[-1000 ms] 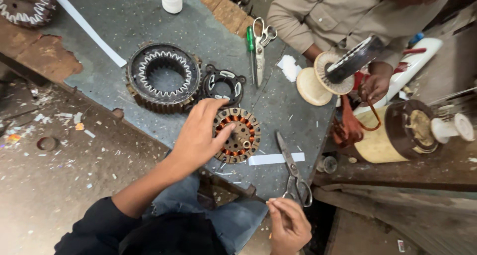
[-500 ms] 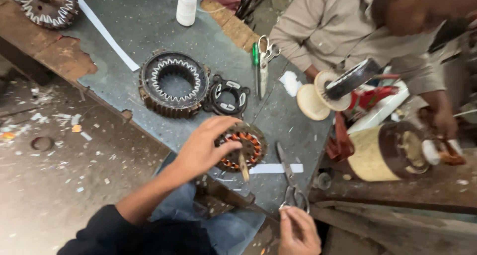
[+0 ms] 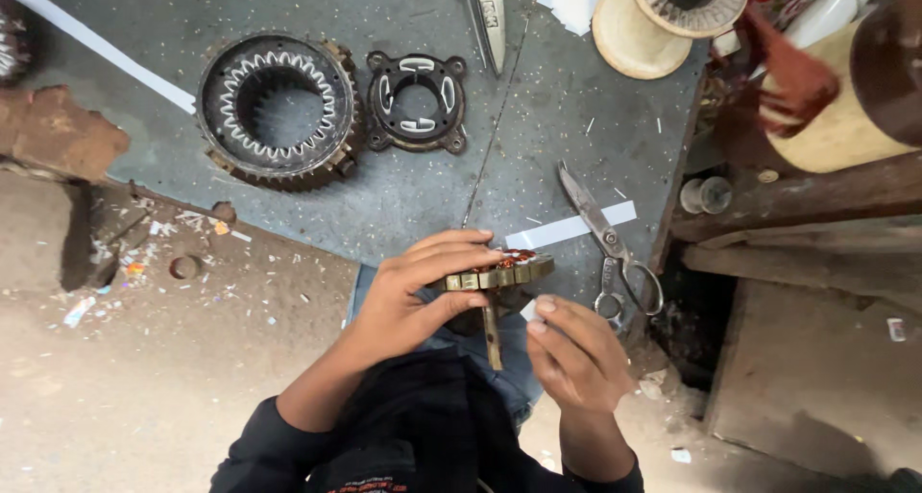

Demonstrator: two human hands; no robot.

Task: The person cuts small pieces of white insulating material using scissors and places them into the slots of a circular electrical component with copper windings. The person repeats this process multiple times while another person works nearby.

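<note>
I have my left hand (image 3: 423, 296) clamped around the small wound stator (image 3: 499, 270), held edge-on just off the bench's (image 3: 403, 191) near edge so its shaft points down toward me at 6 o'clock. It is a flat brass-coloured disc with reddish copper coils on top. My right hand (image 3: 576, 354) sits at its 5 o'clock, fingers drawn together; whether they pinch a wire, I cannot tell. Scissors (image 3: 610, 239) lie at 3 o'clock.

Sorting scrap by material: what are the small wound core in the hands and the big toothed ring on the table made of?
Small wound core: looks like brassy, dull metal with reddish copper-coloured windings on top. Big toothed ring: probably steel, dark and rusty, with pale slot liners inside.
</note>
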